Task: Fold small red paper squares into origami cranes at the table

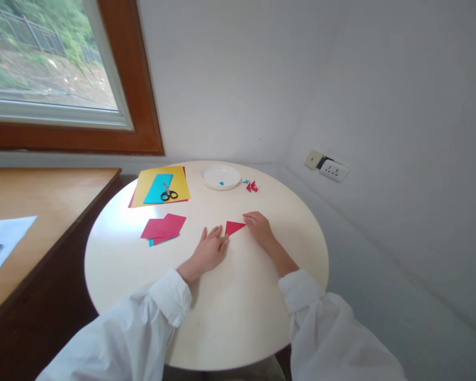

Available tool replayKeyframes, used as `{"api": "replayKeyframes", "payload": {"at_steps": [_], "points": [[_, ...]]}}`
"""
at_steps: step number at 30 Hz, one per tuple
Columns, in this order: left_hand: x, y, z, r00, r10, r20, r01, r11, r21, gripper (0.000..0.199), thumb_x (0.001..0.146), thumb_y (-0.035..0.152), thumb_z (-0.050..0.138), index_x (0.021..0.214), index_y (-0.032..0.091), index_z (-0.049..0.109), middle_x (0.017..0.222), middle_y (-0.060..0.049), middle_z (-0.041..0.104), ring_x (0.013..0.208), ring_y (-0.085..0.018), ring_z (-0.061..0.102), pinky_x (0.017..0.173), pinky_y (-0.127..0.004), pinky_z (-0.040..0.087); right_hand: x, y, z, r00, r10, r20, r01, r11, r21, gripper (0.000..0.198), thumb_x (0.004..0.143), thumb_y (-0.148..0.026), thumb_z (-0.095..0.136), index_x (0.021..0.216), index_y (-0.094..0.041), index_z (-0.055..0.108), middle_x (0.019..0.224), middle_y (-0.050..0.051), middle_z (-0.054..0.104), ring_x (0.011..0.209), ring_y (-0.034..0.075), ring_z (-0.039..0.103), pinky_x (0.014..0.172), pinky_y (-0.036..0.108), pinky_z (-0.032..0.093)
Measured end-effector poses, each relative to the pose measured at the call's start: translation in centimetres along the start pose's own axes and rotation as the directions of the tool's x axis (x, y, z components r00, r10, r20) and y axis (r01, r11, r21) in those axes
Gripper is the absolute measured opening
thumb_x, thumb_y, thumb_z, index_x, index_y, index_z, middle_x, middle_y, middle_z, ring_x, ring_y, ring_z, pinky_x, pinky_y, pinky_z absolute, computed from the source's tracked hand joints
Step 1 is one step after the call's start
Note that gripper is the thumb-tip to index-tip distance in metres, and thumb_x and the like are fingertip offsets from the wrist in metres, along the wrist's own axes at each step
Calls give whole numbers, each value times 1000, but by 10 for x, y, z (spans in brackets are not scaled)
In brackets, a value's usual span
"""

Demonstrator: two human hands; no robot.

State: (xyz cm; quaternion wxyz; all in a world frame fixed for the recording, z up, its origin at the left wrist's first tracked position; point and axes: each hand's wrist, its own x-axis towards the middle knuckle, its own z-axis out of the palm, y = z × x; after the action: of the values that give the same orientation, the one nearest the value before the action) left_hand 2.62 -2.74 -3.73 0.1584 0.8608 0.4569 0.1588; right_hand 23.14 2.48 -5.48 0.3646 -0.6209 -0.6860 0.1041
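At a round, pale table [238, 317], your left hand [207, 251] is at the lower left corner of a red paper triangle [234, 228] — your right hand [259, 229] is at its right-hand tip. To the left lie overlapping red papers [164, 227] with blue beneath; behind them, black-handled scissors [167, 191] rest on blue paper [154, 191] over a yellow sheet [181, 182]. Beyond the triangle sits a white plate [224, 174], small red paper pieces [254, 186] near its right side.

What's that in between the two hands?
In the head view, a red paper triangle lies between the left hand and the right hand.
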Motion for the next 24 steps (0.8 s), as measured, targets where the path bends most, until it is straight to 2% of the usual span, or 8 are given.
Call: {"api": "replayKeyframes", "payload": {"at_steps": [5,9,18,22,24], "points": [[-2,-2,1,999,-3,-38,3,1000,1,41,92,28,29,112,14,62,138,-20,44,134,-29,32,109,-53,15,-16,-15,5,1000,-17,14,19,995,-103,20,79,-27,59,94,-20,69,105,9,65,101,22,58,95,40,36],[-4,-2,0,997,26,-75,-27,1000,-10,37,91,26,33,111,16,62,133,-17,50,129,-27,39,109,-54,17,-21,-20,6,1000,6,8,-5,988,-152,21,79,-28,59,96,-19,68,106,9,64,104,21,56,95,40,33],[-1,-6,-3,987,25,-158,-39,995,-89,34,90,22,34,86,16,68,115,-14,64,111,-24,56,105,-48,27,-36,-31,2,996,81,-42,-87,977,-195,23,79,-37,59,92,-22,68,106,7,64,104,20,55,93,37,31],[1,-10,0,979,25,-201,-47,993,-107,25,86,19,43,93,17,67,107,-11,67,103,-22,60,98,-39,37,-47,-35,1,992,112,-63,-122,976,-178,22,75,-38,62,90,-23,68,105,5,65,104,20,56,93,37,30],[3,-13,2,974,1,-226,-25,994,-105,23,81,20,50,98,14,65,107,-13,66,102,-23,60,93,-36,41,-51,-36,1,990,126,-65,-135,978,-160,19,75,-36,62,87,-23,68,104,5,66,102,19,57,92,36,31]]}}
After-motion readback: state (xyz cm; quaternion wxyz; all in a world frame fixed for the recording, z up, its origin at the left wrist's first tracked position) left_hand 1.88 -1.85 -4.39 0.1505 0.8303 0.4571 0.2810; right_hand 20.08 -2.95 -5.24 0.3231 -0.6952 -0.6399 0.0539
